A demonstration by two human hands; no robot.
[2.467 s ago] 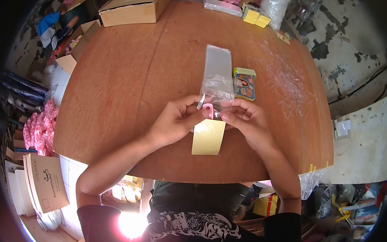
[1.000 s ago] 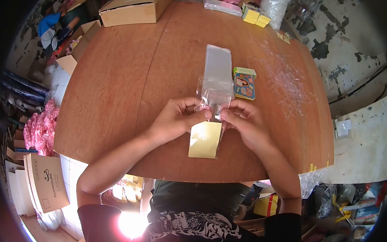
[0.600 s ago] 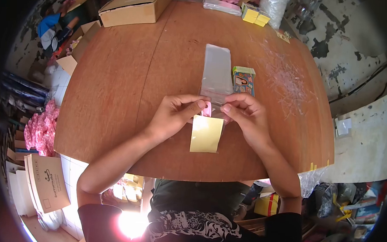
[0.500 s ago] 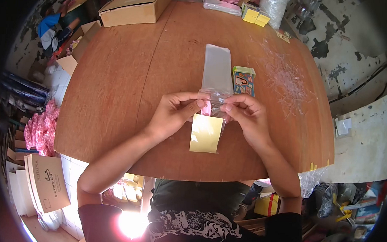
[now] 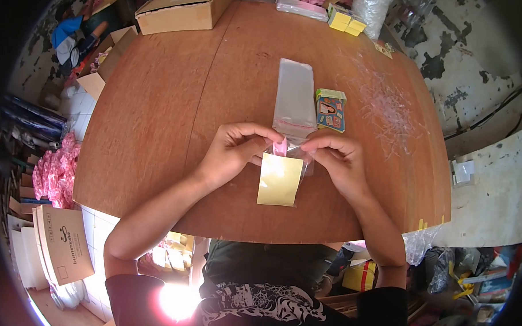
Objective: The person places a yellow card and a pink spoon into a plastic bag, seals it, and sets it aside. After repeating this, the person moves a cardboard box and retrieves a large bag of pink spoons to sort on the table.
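Observation:
A clear plastic bag with a pale yellow card inside hangs between my hands, near the table's front. A small pink piece shows above the card. My left hand is closed in a pinch at the bag's upper left, by the pink piece. My right hand pinches the bag's upper right edge. Just beyond my fingers lies a stack of flat clear bags. Right of that stack sits a pile of printed cards with a picture on top.
Thin clear plastic strips lie scattered on the wooden table at right. A cardboard box, a pack of clear sleeves and yellow card stacks stand along the far edge. A person sits at far left.
My fingers have shifted slightly apart at the bag's mouth, uncovering the near end of the clear bag stack. The bag and yellow card stay almost in place.

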